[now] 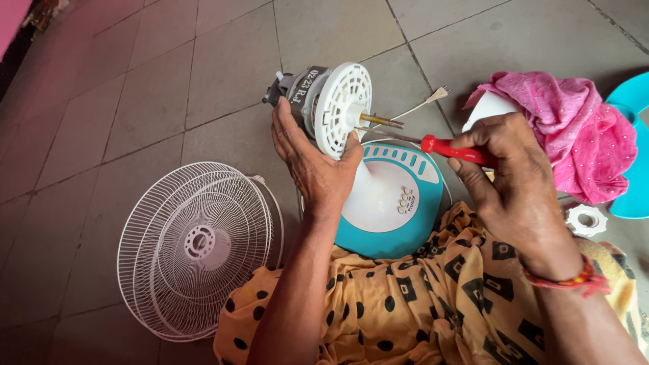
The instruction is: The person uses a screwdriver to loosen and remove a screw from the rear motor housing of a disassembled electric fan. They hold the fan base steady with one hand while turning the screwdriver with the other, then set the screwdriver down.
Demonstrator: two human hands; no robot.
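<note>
My left hand (312,165) grips a fan motor (318,101) from below; its white slotted front plate and brass shaft point right. My right hand (510,179) holds a red-handled screwdriver (454,150), whose metal tip reaches the white plate beside the shaft. Under the motor stands the fan's round teal and white base (419,223), with a row of small buttons on top. The motor's rear end points away toward the floor tiles.
Two white wire fan guards (196,247) lie stacked on the tiled floor at the left. A pink cloth (574,135) lies at the right over a teal fan blade (632,162). A white plastic nut (585,220) and a power plug (438,93) rest nearby. Orange patterned cloth covers my lap.
</note>
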